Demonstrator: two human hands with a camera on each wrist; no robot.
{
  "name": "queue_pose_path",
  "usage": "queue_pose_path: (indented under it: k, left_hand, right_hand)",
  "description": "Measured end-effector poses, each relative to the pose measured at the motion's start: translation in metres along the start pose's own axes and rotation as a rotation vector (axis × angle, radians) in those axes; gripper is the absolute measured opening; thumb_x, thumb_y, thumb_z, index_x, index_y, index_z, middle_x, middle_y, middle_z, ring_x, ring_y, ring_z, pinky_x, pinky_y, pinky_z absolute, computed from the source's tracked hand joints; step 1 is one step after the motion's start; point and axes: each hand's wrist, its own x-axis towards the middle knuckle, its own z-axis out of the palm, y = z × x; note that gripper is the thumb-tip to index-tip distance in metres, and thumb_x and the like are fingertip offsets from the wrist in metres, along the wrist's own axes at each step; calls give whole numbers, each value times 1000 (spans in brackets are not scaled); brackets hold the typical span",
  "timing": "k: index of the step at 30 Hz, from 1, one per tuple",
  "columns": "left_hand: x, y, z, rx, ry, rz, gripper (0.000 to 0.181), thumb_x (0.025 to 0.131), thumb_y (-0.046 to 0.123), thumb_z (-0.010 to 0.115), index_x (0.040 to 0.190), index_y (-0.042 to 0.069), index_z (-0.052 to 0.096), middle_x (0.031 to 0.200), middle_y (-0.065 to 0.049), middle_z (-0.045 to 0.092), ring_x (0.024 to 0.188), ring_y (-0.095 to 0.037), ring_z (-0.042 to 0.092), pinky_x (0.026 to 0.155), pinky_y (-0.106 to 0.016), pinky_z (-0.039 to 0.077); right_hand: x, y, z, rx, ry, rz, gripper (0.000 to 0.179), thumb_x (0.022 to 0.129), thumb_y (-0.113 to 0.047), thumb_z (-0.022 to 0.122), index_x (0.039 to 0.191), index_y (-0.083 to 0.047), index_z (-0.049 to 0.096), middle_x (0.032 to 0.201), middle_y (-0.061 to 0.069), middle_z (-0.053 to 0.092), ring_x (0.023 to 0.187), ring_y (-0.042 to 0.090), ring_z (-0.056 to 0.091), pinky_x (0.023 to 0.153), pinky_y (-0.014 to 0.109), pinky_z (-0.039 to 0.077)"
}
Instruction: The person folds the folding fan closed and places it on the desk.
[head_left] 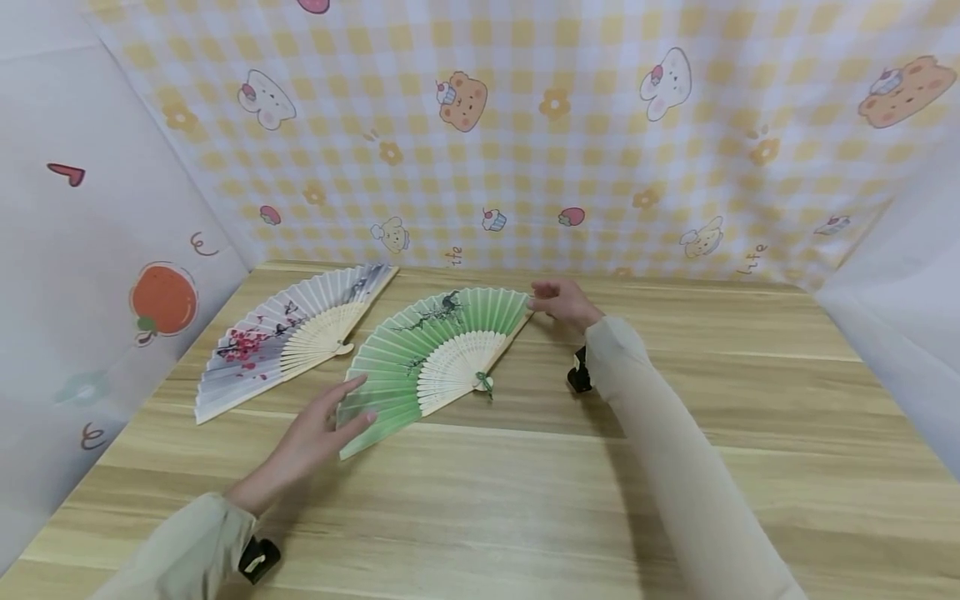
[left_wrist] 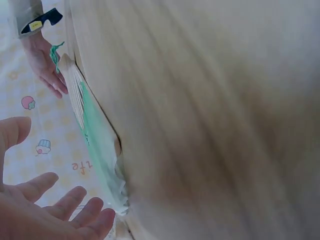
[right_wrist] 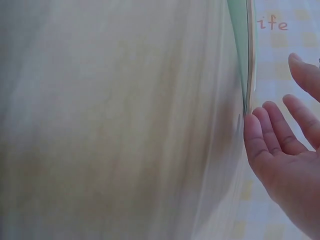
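Observation:
A green folding fan [head_left: 401,358], spread wide with pale ribs and a dark branch print, lies on the wooden table. My left hand [head_left: 318,433] is at its left end, fingers and thumb spread apart over the pleats. At the upper right tip of the fan is my right hand [head_left: 562,302], its fingertips right by the end of the outer rib. In the left wrist view the left fingers [left_wrist: 70,202] are loosely extended near the fan's edge [left_wrist: 107,160]. The right wrist view shows relaxed right fingers [right_wrist: 272,130] beside the rib's end.
A second spread fan [head_left: 262,337], greyish with pink blossoms, lies behind and left of the green one. A green tassel [head_left: 484,382] hangs at the green fan's pivot. Yellow checked cloth [head_left: 517,150] backs the wooden table [head_left: 480,508], with white cloth at both sides.

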Motion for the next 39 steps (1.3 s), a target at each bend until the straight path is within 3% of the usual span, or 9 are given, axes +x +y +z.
queue_pose_path:
  k: [11,23,31,39]
  left_hand:
    - [-12,-6,1,-158,1,-38,56,86,20,59,131,-3,36,131,-29,31,115,-45,34,91,-51,38]
    - [-19,-9,0,-127,-8,-98,61,82,23,64,130,-2,37,129,-31,32,111,-48,39,87,-48,42]
    - [-19,-11,-2,-194,-42,-110,64,81,19,65,131,-5,33,128,-33,32,110,-46,41,91,-48,39]
    - [-20,-13,-4,-207,-85,-230,62,84,24,61,133,-1,32,125,-27,41,113,-39,40,91,-50,38]
  right_hand:
    - [10,3,1,14,-5,26,51,85,-11,58,131,1,38,133,17,38,120,29,36,103,38,27]
    - [11,2,3,-14,-16,48,54,82,-6,61,131,2,38,134,16,38,122,27,34,103,37,26]
    - [13,3,6,-56,-12,53,54,82,-6,62,130,3,39,132,17,39,118,29,36,100,37,31]
    - [16,6,8,-89,-26,34,53,82,-5,61,129,4,39,132,19,38,116,30,37,98,38,32]
